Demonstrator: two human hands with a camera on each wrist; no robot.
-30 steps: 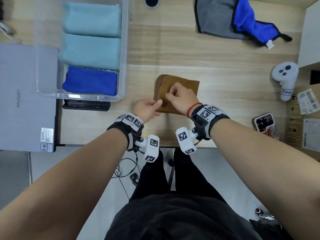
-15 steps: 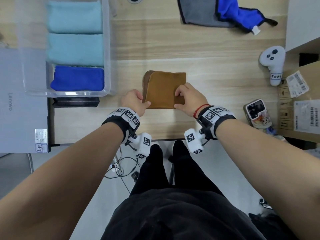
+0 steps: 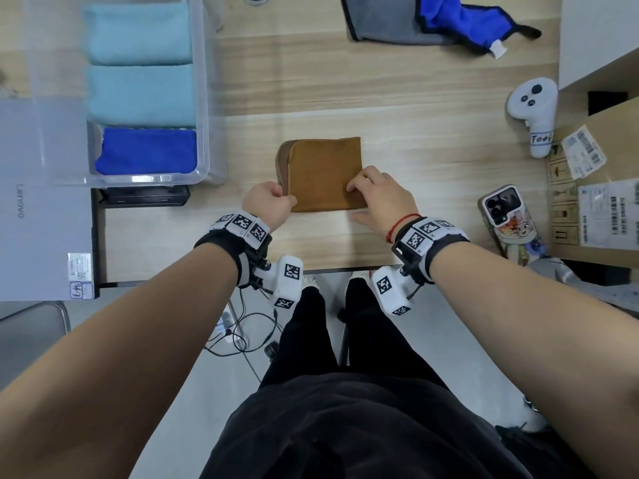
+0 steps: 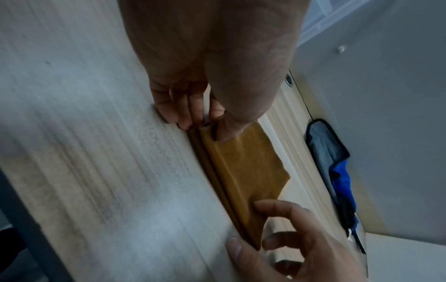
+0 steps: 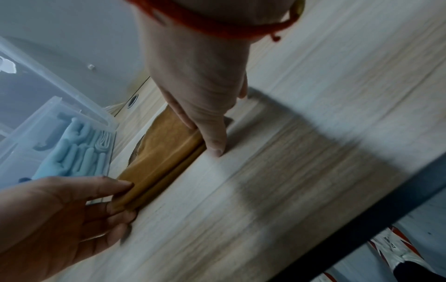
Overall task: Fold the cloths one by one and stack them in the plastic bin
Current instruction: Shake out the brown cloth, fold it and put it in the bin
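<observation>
A folded brown cloth [image 3: 325, 174] lies flat in the middle of the wooden table [image 3: 432, 133]. My left hand [image 3: 269, 205] pinches its near left corner, thumb on top [image 4: 224, 131] and fingers curled at the edge. My right hand [image 3: 377, 195] holds the near right corner; its fingers lie on top and the thumb [image 5: 214, 145] sits at the cloth's edge on the table. The clear plastic bin [image 3: 204, 98] stands at the far left with two folded light blue cloths [image 3: 138, 95] and a dark blue one [image 3: 148, 150] inside. A grey cloth [image 3: 390, 19] and a blue cloth [image 3: 460, 19] lie unfolded at the far edge.
A grey laptop [image 3: 41, 202] sits left of the bin, with a black box [image 3: 145, 197] just in front of the bin. On the right are a white controller [image 3: 532, 108], a phone [image 3: 508, 219] and a cardboard box [image 3: 594, 188]. The table's front edge runs just under my wrists.
Both hands have spread from the middle of the cloth's near edge out to its near corners. The top layer, which bulged before, now lies flat.
</observation>
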